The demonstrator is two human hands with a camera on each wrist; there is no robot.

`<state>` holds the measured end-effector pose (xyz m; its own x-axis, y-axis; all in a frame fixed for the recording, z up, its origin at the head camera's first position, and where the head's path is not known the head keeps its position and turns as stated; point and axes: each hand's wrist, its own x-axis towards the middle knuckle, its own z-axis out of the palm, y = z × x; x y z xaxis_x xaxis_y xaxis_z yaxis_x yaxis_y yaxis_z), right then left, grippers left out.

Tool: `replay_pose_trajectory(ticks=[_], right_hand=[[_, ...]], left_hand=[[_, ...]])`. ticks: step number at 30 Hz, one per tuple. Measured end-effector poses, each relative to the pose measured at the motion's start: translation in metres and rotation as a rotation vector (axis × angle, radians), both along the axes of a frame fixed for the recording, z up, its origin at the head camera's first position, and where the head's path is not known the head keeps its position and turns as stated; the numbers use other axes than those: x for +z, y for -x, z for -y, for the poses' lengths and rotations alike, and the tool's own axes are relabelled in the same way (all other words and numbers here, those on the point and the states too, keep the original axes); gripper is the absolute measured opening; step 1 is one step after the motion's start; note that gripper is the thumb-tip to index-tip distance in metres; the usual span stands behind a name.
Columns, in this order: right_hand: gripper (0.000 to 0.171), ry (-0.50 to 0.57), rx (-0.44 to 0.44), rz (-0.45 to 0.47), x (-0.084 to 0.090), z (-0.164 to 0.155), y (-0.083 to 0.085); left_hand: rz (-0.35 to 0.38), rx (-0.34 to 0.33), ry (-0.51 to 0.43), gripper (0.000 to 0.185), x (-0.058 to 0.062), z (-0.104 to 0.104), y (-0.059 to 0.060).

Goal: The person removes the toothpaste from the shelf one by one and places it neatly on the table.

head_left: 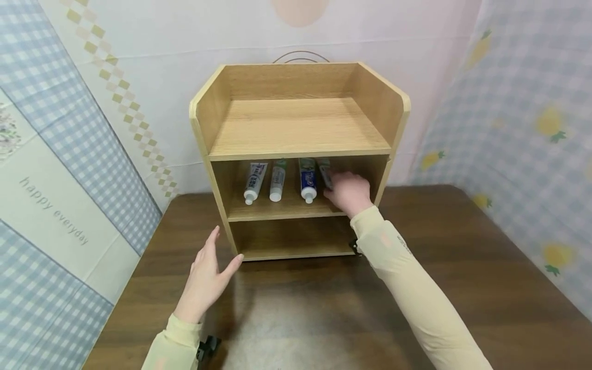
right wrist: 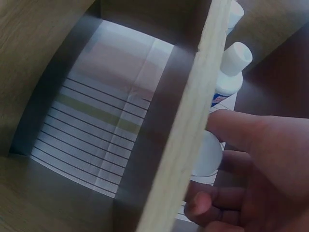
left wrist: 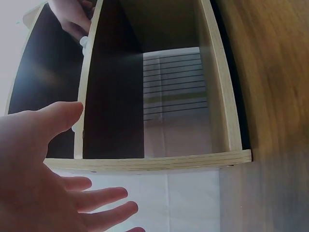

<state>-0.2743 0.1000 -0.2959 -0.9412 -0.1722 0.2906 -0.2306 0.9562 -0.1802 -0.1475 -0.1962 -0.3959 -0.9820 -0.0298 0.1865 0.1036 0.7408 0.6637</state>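
Note:
My right hand (head_left: 350,191) reaches into the middle compartment of a wooden shelf unit (head_left: 300,127) and grips the rightmost toothpaste tube (head_left: 325,172). In the right wrist view its round white cap (right wrist: 208,155) sits between thumb and fingers, just behind the shelf edge. To the left lie a blue and green toothpaste tube (head_left: 308,180), a white one with green (head_left: 278,180), and a white one with dark lettering (head_left: 256,182), caps facing forward. My left hand (head_left: 205,280) holds nothing, fingers spread, near the unit's lower left front corner; the left wrist view shows its thumb overlapping the shelf edge.
The unit stands on a dark brown wooden table (head_left: 296,318). Its lower compartment (head_left: 291,237) and its raised-sided top shelf (head_left: 300,115) face forward. Patterned cloth (head_left: 152,103) hangs behind and on both sides.

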Motion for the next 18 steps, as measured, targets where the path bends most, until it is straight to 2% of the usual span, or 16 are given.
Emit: replay_pose_trajectory(ticks=[6,10,14,18], right_hand=[[0.046,0.059,0.018,-0.118,-0.007,-0.006,-0.005],[0.037,0.080,0.036,-0.206,-0.014,-0.008,-0.011],[0.033,0.105,0.057,-0.242,-0.020,-0.007,-0.015],[0.024,0.137,0.077,-0.309,-0.022,-0.006,-0.017]], left_hand=[[-0.026,-0.017,-0.009,0.081,0.007,-0.004,0.008],[-0.018,-0.009,-0.005,0.079,0.005,-0.006,0.011],[-0.002,-0.004,0.011,0.079,0.002,-0.007,0.011],[-0.011,0.001,0.025,0.078,0.003,-0.005,0.011]])
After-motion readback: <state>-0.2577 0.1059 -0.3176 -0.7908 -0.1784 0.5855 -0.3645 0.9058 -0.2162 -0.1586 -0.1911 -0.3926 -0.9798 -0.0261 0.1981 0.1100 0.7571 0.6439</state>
